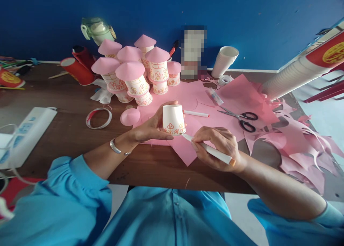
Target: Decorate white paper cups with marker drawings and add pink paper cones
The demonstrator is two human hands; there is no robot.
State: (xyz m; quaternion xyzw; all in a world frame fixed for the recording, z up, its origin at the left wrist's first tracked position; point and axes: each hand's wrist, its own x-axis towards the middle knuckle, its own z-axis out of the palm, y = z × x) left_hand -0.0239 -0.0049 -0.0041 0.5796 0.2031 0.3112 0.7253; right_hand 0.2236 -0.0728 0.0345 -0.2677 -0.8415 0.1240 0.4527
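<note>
White paper cup, upside down, is ctr of clock; orange-red flowers run round its lower part, nr the rim. L hand at approx. 8–9 o'clock grips it, thumb low by rim, fingers behind, holding it up over pink sheets on the brown table. R hand at 4 o'clock is closed round a white pen w/ orange end, tip pointing to 10 at the cup's rim; can't tell if it's touching. 2nd pen, red end, lies at 3, near the cup; scissors further out same dir., blades slightly apart, pink scraps beyond, 3–4. Tube at 2, tape roll past it, cup stack btwn 1 & 2 nr blue wall. From 10 to 12, towers of decorated cups w/ pink cone tops, grouped close. Loose cone at 9, then tape ring, then power strip far L. Red cups approx. 10; green-tinted jar btwn 10 & 11, by wall.
</note>
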